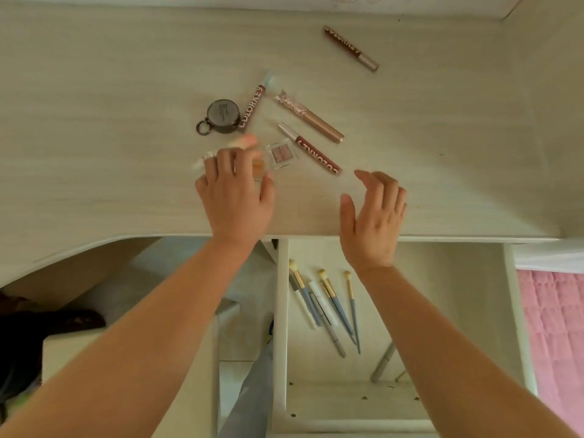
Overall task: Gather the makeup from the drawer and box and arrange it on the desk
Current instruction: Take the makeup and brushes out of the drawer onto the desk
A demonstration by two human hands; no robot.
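Pale wood-grain desk (pixel 110 105) above an open white drawer (pixel 442 295), pink quilt (pixel 553 327) alongside.

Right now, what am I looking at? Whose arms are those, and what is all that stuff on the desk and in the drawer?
There is no machine here. These are a person's two bare arms, seen from a camera worn on their head that looks down.

The pale desk holds makeup: a round dark compact with a ring, three dark red tubes marked COLORKEY, one far off at the back, one beside the compact and one nearer the hands, a rose-gold tube, and a small clear eyeshadow case.

The left hand lies over some small blurred things; I cannot tell what they are or whether it holds them. The right hand hovers with loose fingers, holding nothing.

Below, the open drawer holds blue-handled brushes and pencils.
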